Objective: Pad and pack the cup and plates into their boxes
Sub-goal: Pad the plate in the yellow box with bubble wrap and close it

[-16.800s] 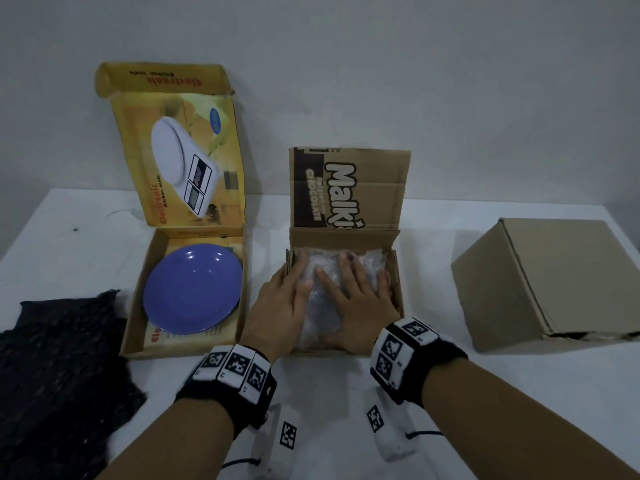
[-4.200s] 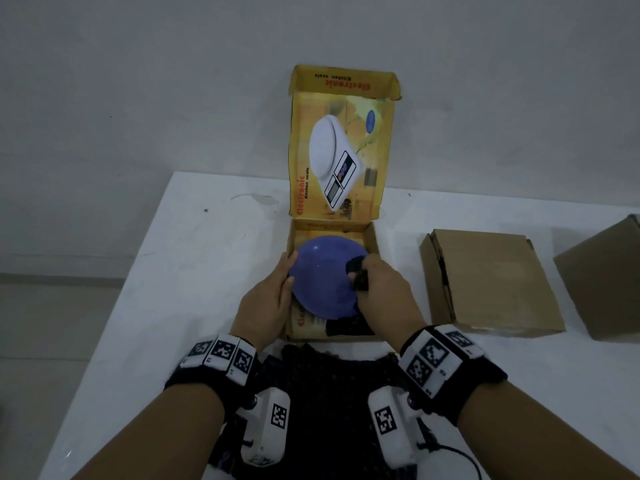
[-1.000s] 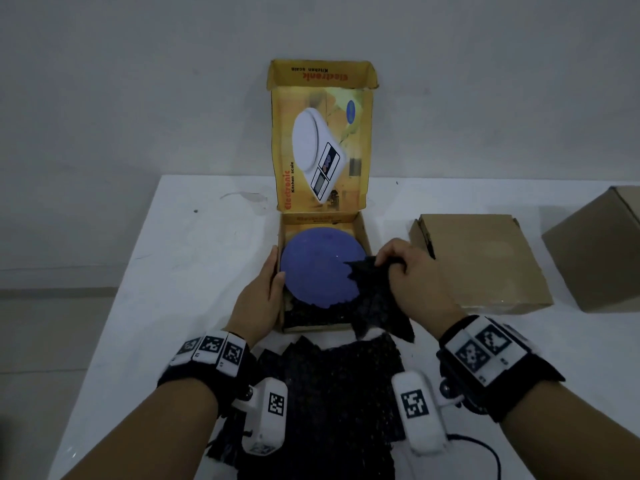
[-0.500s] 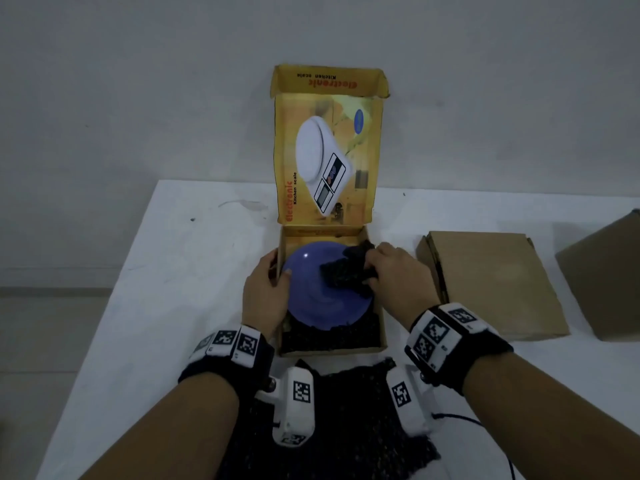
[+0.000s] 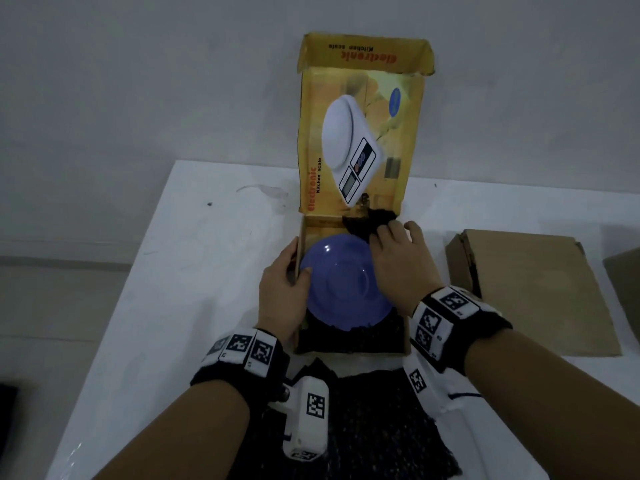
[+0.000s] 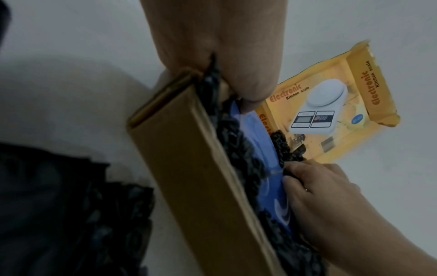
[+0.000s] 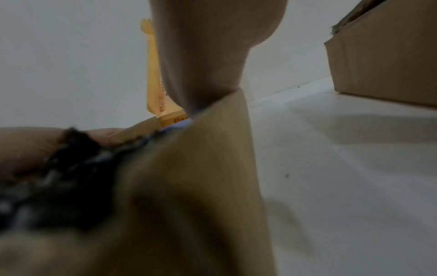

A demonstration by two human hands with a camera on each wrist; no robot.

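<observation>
The blue plate (image 5: 346,284) lay on black padding (image 5: 349,341) inside the yellow scale box (image 5: 405,344), whose raised lid (image 5: 360,133) walled off the far side. The left hand (image 5: 282,292) gripped the box's left wall, thumb on the plate rim, while the right hand (image 5: 398,261) pinched a padding scrap (image 5: 367,221) at the far right corner. A closed flat carton (image 5: 530,289) sat near on the right, with bare worktop (image 5: 207,271) to the left.

A white table (image 5: 194,271) stands against a plain grey wall (image 5: 138,81).

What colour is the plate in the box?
The plate is blue-purple, plain with no pattern. The head view shows it best.
</observation>
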